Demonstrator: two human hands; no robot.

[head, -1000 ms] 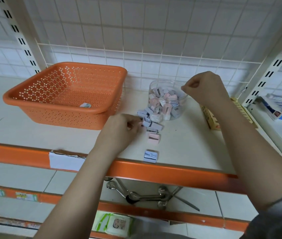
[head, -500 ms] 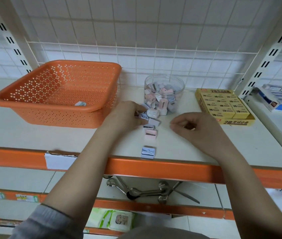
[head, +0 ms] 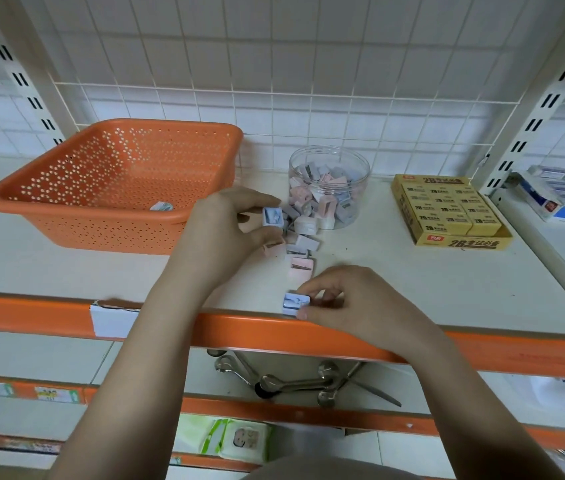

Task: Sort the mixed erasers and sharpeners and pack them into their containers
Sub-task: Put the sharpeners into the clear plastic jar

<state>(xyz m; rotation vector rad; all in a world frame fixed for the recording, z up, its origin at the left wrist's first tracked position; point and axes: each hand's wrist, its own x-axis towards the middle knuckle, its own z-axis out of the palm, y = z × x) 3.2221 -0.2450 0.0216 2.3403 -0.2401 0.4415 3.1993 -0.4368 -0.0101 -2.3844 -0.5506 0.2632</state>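
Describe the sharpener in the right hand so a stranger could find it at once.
Start at the orange front rail of the shelf. Just above it, nearest the person, the right hand pinches a pale blue sharpener lying flat on the white board. It lies apart from the loose pile of sharpeners beside the clear jar, closest to the edge.

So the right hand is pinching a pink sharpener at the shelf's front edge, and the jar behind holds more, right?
Not quite: the head view shows the right hand pinching a blue sharpener, not pink, at the shelf's front edge. The jar behind does hold more.
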